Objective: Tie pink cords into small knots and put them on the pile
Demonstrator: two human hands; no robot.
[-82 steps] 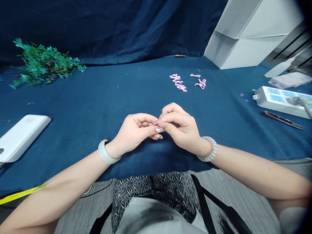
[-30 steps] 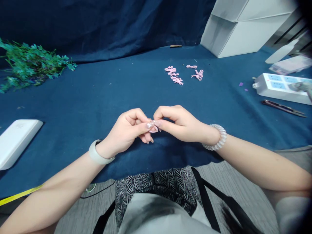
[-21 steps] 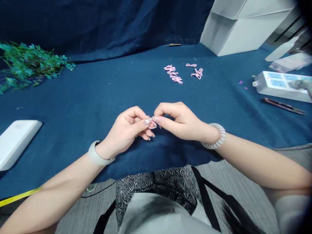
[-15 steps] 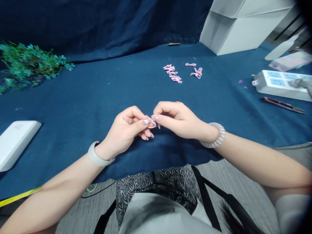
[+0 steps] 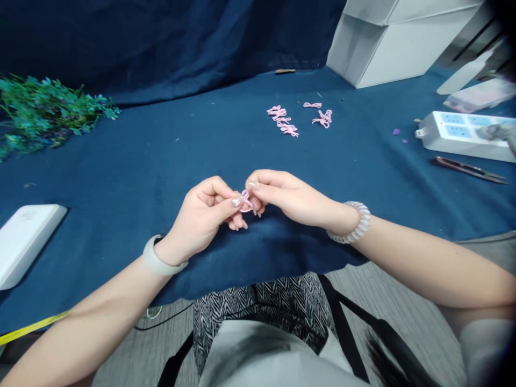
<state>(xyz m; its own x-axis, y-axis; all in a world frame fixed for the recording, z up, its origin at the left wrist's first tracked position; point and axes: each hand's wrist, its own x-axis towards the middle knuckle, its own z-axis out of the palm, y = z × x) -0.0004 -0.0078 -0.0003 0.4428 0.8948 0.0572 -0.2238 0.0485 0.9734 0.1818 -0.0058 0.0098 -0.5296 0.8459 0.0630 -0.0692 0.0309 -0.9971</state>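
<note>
Pinched between the thumb and index finger of my left hand [image 5: 212, 209] is a thin pink cord [image 5: 246, 206], bent into small loops. My right hand [image 5: 286, 196] is closed right beside it, thumb against index finger at the cord's upper right. Its fingertips hide part of the cord there. Both hands are just above the near part of the blue cloth [image 5: 209, 145]. Farther back lie several looped pink cord pieces [image 5: 283, 121] in a row. To their right are a small pink bow [image 5: 312, 105] and a pink cord knot [image 5: 323, 119].
Snips [image 5: 467, 169] lie before a white power strip [image 5: 437, 133] on the right. A white box [image 5: 399, 51] stands behind. Green artificial foliage [image 5: 48, 110] is at far left, with a white block-shaped device [image 5: 32, 236] nearer. Yellow tape [image 5: 34, 327] crosses the lower-left edge.
My right fingertips have shifted slightly up and apart from my left ones. More of the pink cord's loops shows between the hands. The view has shifted slightly.
</note>
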